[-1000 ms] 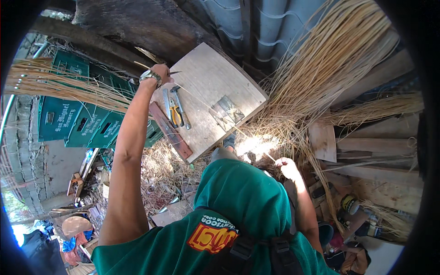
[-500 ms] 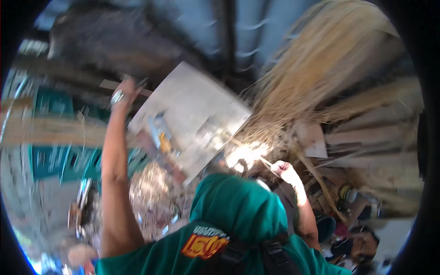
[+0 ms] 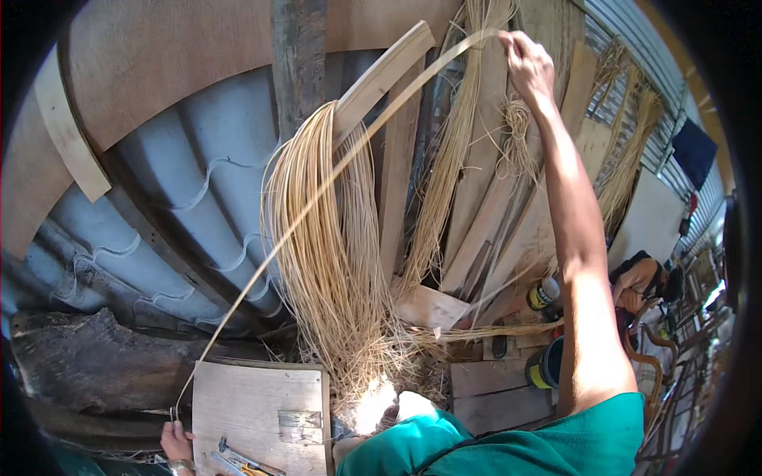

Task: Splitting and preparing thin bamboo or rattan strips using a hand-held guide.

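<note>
A long, thin strip of pale cane (image 3: 298, 220) bows across the view from upper right to lower left. High up, my right hand (image 3: 530, 67) pinches its upper end, that arm stretched far out. Low at the left, my left hand (image 3: 176, 441) closes around the other end, beside the edge of a wooden board (image 3: 254, 397); a wristwatch shows on that wrist. Something small and thin stands up from those fingers, too small to name. Tools with metal parts and a yellow handle (image 3: 252, 471) lie on the board, partly cut off by the frame.
A thick bundle of cane strands (image 3: 317, 206) hangs behind the strip, over a wooden plank (image 3: 385, 75). More strands (image 3: 452, 151) hang against upright boards. A dark log (image 3: 99, 361) lies at left. Buckets (image 3: 544, 365) and another person (image 3: 639, 282) are at right.
My right hand has risen far up and outward, stretching the strip across the view. My left hand now sits low at the left, by the board. The view has swung round and sharpened.
</note>
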Tool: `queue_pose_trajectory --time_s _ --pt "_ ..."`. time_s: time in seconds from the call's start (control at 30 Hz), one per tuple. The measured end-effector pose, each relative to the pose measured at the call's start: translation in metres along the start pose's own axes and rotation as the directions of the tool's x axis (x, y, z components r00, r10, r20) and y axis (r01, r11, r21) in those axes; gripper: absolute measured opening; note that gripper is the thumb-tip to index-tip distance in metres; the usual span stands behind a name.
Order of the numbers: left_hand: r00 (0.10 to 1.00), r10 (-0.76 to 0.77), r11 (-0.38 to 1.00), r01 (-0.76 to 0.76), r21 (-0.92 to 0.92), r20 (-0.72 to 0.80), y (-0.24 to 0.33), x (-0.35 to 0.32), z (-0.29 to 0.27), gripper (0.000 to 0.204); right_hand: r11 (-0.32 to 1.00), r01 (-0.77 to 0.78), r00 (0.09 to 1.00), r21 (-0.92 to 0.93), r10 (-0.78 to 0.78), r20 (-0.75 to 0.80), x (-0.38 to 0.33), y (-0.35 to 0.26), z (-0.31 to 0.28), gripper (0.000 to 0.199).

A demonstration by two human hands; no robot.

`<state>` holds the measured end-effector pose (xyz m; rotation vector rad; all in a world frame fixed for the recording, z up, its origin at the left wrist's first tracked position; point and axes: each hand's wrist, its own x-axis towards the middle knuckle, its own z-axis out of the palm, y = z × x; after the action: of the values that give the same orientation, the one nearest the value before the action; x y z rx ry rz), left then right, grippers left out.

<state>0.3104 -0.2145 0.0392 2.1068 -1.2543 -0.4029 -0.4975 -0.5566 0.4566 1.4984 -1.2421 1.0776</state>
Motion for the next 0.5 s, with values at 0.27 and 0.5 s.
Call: queue_pose_trajectory --time_s 0.27,0.5 --pt "0.993 0.068 0.995 -0.060 0.078 -0.099 0.026 -0.162 0.140 0.024 0.626 -0.585 0.654 0.516 -0.011 0.756 0.088 -0.014 0.114 0.028" --pt "0.937 -0.052 0.979 0.116 -0.166 0.346 0.080 -0.271 0.269 0.013 0.283 -0.862 0.348 0.421 -0.273 0.897 -0.009 -0.057 0.171 0.028"
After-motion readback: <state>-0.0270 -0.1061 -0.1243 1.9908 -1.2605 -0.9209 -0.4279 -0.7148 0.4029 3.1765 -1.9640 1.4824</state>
